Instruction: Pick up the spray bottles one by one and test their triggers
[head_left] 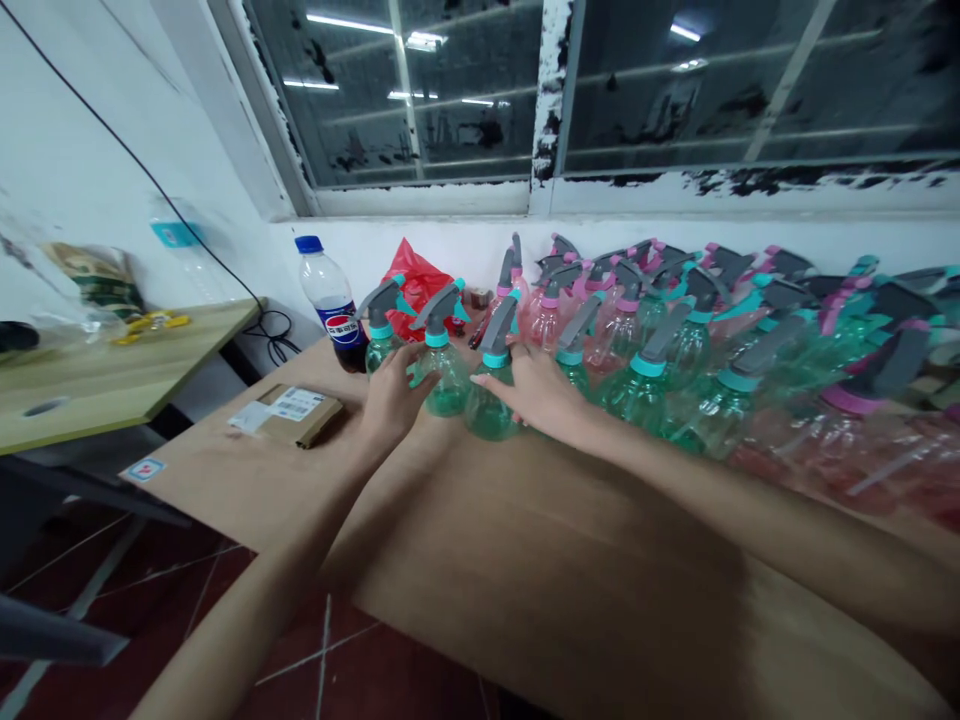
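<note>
Along the counter's [450, 510] far edge, near its left end, those clear green plastic spray bottles with turquoise collars are packed tight, so a sideways bump is my main worry. The right hand [544, 390] has its fingers grasping one green bottle [493, 410] by its upper body, and a gray trigger head [577, 325] leans right beside it; snag that and a neighbor could tip. The left hand [394, 395] has thumb and fingers curved at the next green bottle [448, 375], but I can't tell if they're actually gripping. Its knuckles could nudge the leftmost green bottle [381, 345] into the blue-capped cola bottle [337, 305]. Pose-wise, left forearm angles up from lower left, right one sweeps in low from the right.
</note>
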